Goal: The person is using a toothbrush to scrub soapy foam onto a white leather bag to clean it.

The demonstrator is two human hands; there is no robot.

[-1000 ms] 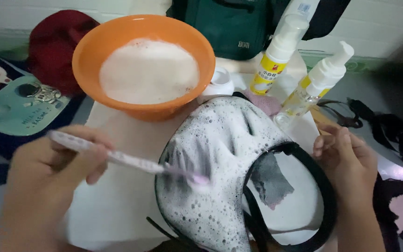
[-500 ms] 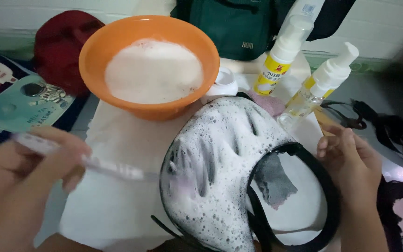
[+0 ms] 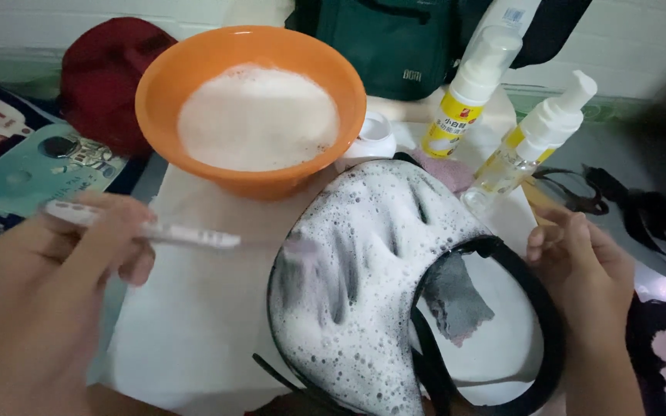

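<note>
My left hand (image 3: 55, 285) grips a white toothbrush (image 3: 156, 231) whose blurred head reaches the left edge of a foam-covered black helmet-like shell (image 3: 364, 285). The shell lies on a white cloth (image 3: 194, 323) with its black rim (image 3: 533, 308) facing up. My right hand (image 3: 580, 270) rests against that rim on the right side and steadies it. Behind the shell stands an orange bowl (image 3: 194, 69) full of white suds.
Two white-and-yellow pump bottles (image 3: 468, 92) (image 3: 533, 139) stand at the back right, with a small white cap (image 3: 371, 135) beside the bowl. A dark green bag (image 3: 395, 46), a red cap (image 3: 102, 69) and a teal case (image 3: 32, 169) lie around the cloth.
My left hand has pulled the toothbrush leftward, from the middle of the foamy shell to its left edge. The right hand stays on the rim.
</note>
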